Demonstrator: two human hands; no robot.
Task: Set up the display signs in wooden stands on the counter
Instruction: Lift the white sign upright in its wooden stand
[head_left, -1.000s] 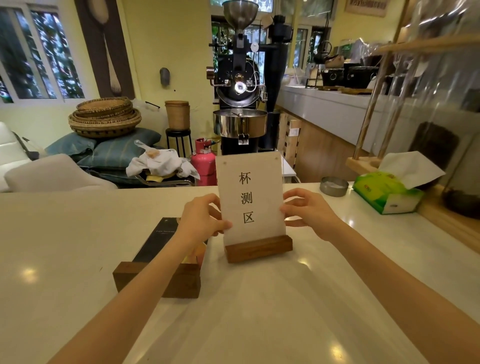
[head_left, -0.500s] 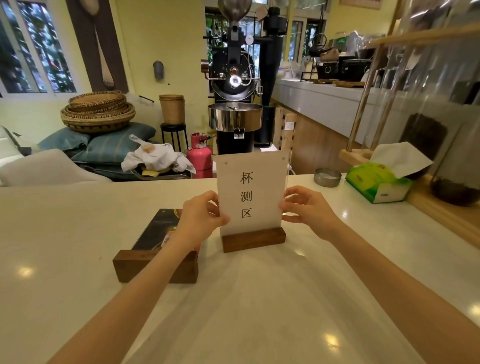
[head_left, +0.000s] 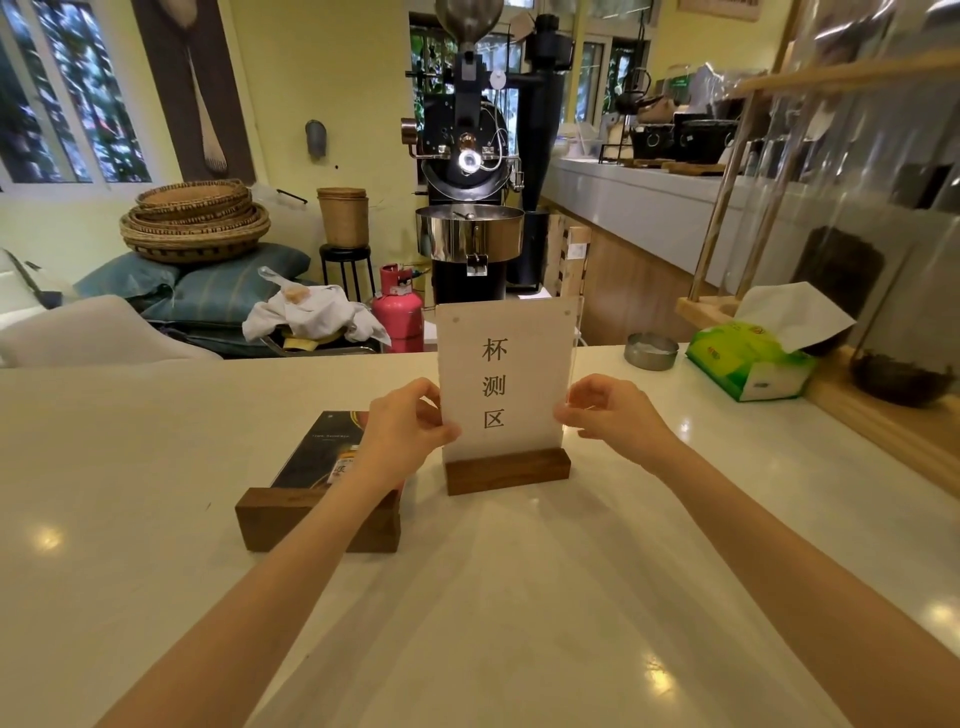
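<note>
A white sign (head_left: 506, 384) with three dark characters stands upright in a small wooden stand (head_left: 508, 470) at the middle of the white counter (head_left: 493, 597). My left hand (head_left: 400, 436) pinches the sign's left edge. My right hand (head_left: 613, 415) holds its right edge, fingertips on the clear panel. To the left lies a wider wooden stand (head_left: 270, 525). A dark sign (head_left: 322, 449) lies flat just behind it, partly hidden by my left forearm.
A green tissue box (head_left: 748, 364) and a round metal tin (head_left: 650, 351) sit at the counter's far right. A wooden rack (head_left: 883, 415) with glass vessels lines the right edge. Beyond the counter stands a black coffee roaster (head_left: 470, 171).
Both hands stay on the white sign's edges and the sign stays in its stand. The view has shifted slightly; nothing else moved.
</note>
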